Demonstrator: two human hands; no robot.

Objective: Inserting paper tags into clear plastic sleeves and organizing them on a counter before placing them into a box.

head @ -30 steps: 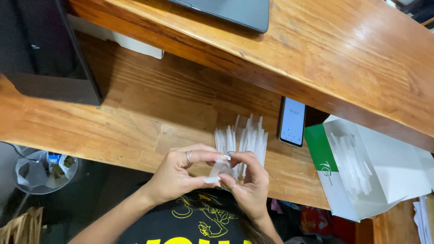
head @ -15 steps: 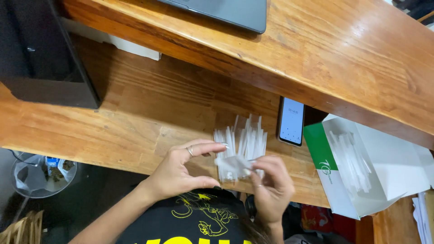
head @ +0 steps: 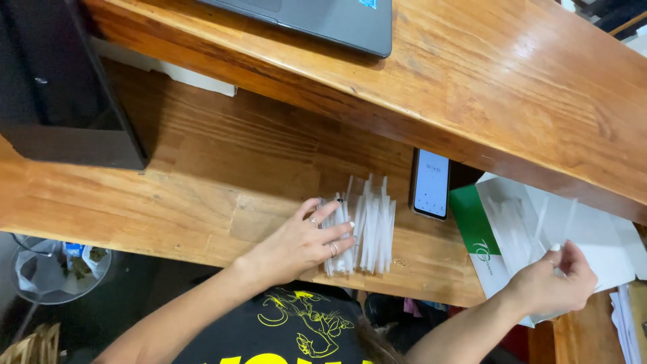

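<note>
Wooden tabletop (head: 202,195), lower shelf under raised upper board w/ laptop (head: 323,20); black box (head: 60,87) far left, bare wood between it & strips. Green-white open box (head: 512,229) at right edge, phone (head: 431,183) beside. Clear strips (head: 367,229) near front edge, left hand (head: 303,243) flat on them, fingers spread. Right hand (head: 556,283) over box, grip pinched on one clear strip (head: 539,219).

A row of thin clear plastic sleeves (head: 364,229) lies mid-frame on the wooden bench (head: 202,182). A flat phone (head: 431,183) sits just right; an open cardboard box (head: 539,236) lies farther right.
</note>
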